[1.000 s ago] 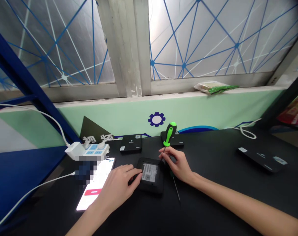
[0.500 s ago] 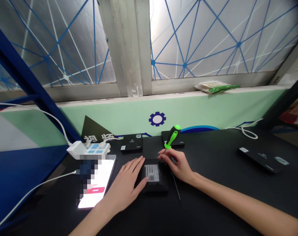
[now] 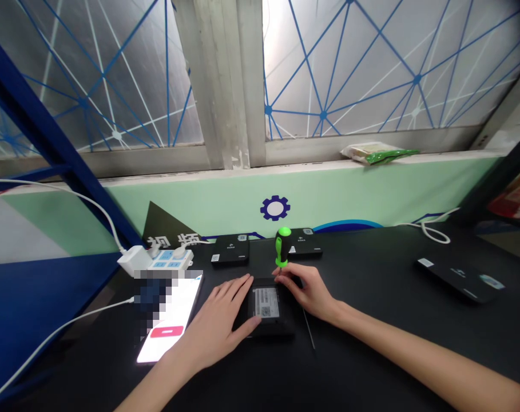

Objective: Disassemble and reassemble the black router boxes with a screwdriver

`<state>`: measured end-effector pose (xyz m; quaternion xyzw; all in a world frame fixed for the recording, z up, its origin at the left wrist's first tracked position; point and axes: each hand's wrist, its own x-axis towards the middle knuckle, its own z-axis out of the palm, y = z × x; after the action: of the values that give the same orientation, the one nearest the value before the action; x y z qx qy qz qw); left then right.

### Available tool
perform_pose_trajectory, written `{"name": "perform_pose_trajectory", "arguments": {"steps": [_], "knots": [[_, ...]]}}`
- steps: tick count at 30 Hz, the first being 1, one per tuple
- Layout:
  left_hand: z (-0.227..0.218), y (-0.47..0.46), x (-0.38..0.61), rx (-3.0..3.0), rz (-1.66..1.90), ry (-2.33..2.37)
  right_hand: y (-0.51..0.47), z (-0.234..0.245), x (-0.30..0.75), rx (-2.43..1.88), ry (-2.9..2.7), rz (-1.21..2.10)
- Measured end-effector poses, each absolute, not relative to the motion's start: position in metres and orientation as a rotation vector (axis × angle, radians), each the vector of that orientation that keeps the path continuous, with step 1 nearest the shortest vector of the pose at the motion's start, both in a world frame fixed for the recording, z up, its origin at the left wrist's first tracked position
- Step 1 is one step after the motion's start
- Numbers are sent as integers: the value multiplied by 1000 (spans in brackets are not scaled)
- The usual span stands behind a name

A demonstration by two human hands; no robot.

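A flat black box (image 3: 285, 325) with a white printed label lies on the table in front of me. My left hand (image 3: 219, 312) rests flat along its left side, fingers stretched out and the thumb on the label's edge. At the far right part of the box, my right hand (image 3: 309, 292) pinches the shaft of a green-and-black screwdriver (image 3: 282, 247). The screwdriver stands nearly upright; its tip is hidden behind the fingers. A thin metal rod (image 3: 309, 331) lies just right of the box, its far end under my right hand.
Two more black boxes (image 3: 230, 250) stand near the wall, and another black box (image 3: 459, 279) lies at the right. On the left are a lit phone or tablet (image 3: 169, 320) and a power strip (image 3: 171, 260) with white cables. A packet (image 3: 380, 153) sits on the sill.
The screwdriver has swung from leaning right to nearly upright, its handle moving left and slightly down. My right hand has shifted slightly with it. My left hand stays on the box.
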<state>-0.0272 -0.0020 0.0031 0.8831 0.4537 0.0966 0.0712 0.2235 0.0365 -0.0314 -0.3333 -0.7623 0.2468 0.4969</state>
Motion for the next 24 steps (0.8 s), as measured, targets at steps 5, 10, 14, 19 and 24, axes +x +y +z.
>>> {"name": "perform_pose_trajectory", "arguments": {"steps": [5, 10, 14, 19, 24], "knots": [[5, -2, -30, 2653, 299, 1342, 35, -31, 223, -814, -1832, 595], [3, -1, -30, 2657, 328, 1320, 34, -30, 225, -787, -1859, 611], [5, -2, -28, 2641, 296, 1343, 35, -31, 225, -778, -1854, 630], [5, -2, -29, 2656, 303, 1342, 38, -33, 224, -807, -1820, 637], [5, -1, -29, 2647, 307, 1335, 37, -32, 223, -818, -1813, 629]]}}
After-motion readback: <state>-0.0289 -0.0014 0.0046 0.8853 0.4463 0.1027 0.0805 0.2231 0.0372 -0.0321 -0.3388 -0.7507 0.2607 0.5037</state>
